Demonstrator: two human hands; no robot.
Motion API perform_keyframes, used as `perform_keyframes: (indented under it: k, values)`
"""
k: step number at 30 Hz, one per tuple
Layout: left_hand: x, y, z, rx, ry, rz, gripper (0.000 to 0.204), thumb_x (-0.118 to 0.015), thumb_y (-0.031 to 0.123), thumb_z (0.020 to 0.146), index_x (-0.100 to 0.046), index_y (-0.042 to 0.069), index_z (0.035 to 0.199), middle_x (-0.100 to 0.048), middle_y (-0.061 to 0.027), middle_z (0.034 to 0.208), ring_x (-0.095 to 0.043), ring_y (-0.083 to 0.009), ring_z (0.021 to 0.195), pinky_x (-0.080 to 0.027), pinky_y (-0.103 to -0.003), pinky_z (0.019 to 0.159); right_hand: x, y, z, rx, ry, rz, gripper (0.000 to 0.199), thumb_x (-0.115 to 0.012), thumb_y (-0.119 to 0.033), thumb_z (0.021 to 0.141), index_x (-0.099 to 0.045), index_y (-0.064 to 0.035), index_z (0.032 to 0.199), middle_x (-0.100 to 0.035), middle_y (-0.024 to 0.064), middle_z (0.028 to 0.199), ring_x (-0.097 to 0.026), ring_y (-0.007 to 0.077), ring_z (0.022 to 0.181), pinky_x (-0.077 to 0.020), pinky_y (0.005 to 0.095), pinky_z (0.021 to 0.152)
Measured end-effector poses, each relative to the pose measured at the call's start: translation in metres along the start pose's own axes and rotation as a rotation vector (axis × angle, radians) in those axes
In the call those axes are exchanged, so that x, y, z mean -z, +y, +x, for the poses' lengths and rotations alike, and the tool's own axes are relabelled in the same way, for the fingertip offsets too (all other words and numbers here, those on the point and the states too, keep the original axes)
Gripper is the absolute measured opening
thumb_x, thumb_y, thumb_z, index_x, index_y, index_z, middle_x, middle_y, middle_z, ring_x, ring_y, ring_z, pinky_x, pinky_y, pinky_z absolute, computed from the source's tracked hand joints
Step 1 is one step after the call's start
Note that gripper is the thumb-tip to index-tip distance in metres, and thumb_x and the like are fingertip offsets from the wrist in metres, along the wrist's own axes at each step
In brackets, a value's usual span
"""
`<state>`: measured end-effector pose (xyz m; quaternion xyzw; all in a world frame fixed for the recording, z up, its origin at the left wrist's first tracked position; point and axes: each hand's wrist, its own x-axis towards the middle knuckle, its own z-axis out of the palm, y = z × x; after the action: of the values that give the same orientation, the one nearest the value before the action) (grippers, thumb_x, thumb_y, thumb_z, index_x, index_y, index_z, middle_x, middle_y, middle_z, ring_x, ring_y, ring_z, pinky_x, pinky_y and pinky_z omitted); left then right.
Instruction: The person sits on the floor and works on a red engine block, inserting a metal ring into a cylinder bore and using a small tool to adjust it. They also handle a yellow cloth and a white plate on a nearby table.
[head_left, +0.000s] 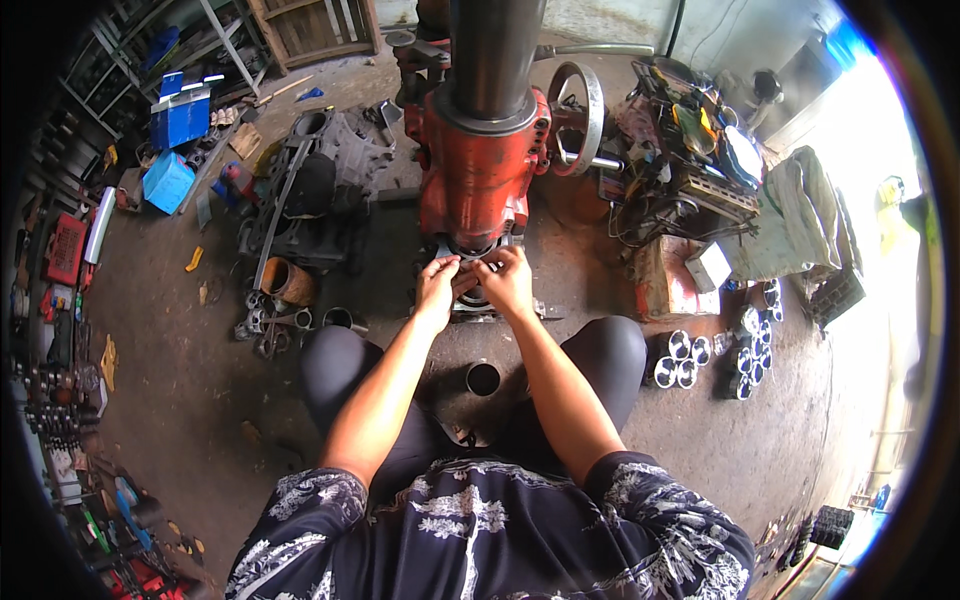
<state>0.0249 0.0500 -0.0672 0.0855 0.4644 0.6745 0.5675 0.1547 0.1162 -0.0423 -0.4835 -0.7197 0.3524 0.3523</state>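
Observation:
In front of me stands a red machine [478,170] with a dark steel column [495,60] and a metal handwheel [590,110] on its right side. Both my hands are up at its lower end, just under the red housing. My left hand [436,287] has its fingers curled in by the machine's bottom opening. Close beside it, my right hand [508,282] is bent the same way, fingertips together. Whatever they pinch is small and mostly hidden. A metal ring [474,299] shows below my fingers. Between my knees a hollow metal cylinder [482,379] stands on the floor.
Several shiny metal sleeves [678,360] stand at my right. Beyond them are an open cardboard box [668,285] and a cluttered workbench [690,150]. To the left lie a grey engine casing [340,150], a rusty cylinder [288,282] and blue boxes [168,180]. Tools line the far left.

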Motion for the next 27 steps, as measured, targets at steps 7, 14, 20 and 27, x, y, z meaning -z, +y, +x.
perform_keyframes:
  k: [7,14,20,27]
  values:
    - [0.012,0.007,-0.006,0.071,0.014,-0.035,0.024,-0.055,0.02,0.1,-0.053,0.001,0.113,-0.066,-0.018,0.098,-0.071,-0.0327,0.088,-0.061,-0.04,0.081,-0.004,0.012,0.034,-0.411,-0.367,0.362,0.023,-0.078,-0.017,0.074,-0.073,0.0035,0.082,-0.064,0.0137,0.122,-0.067,0.0211,0.079,-0.0555,0.0312,0.064]
    - [0.015,0.01,-0.005,0.08,0.023,0.09,0.022,-0.057,0.021,0.1,-0.059,0.001,0.109,-0.066,-0.0148,0.096,-0.071,-0.0282,0.085,-0.062,-0.038,0.075,0.0,0.001,0.013,-0.394,-0.42,0.421,0.021,-0.081,-0.016,0.072,-0.073,0.0007,0.083,-0.072,0.0133,0.094,-0.065,0.0195,0.089,-0.0497,0.0331,0.089]
    - [0.007,0.003,-0.002,0.086,0.031,0.127,0.024,-0.056,0.021,0.1,-0.059,0.0,0.112,-0.066,-0.0137,0.095,-0.071,-0.0261,0.082,-0.061,-0.035,0.074,-0.016,0.018,0.003,-0.202,0.009,0.194,0.043,-0.079,-0.018,0.079,-0.064,-0.0022,0.117,-0.064,0.0173,0.127,-0.069,0.0232,0.09,-0.0542,0.0339,0.061]
    - [0.011,0.009,-0.007,0.092,-0.008,0.118,0.022,-0.059,0.019,0.099,-0.059,0.0,0.111,-0.067,-0.0172,0.098,-0.072,-0.0293,0.086,-0.062,-0.036,0.072,-0.02,0.037,0.035,-0.141,-0.075,0.093,0.024,-0.071,-0.007,0.076,-0.058,-0.0009,0.095,-0.066,0.0198,0.091,-0.064,0.0419,0.092,-0.0501,0.0465,0.081]
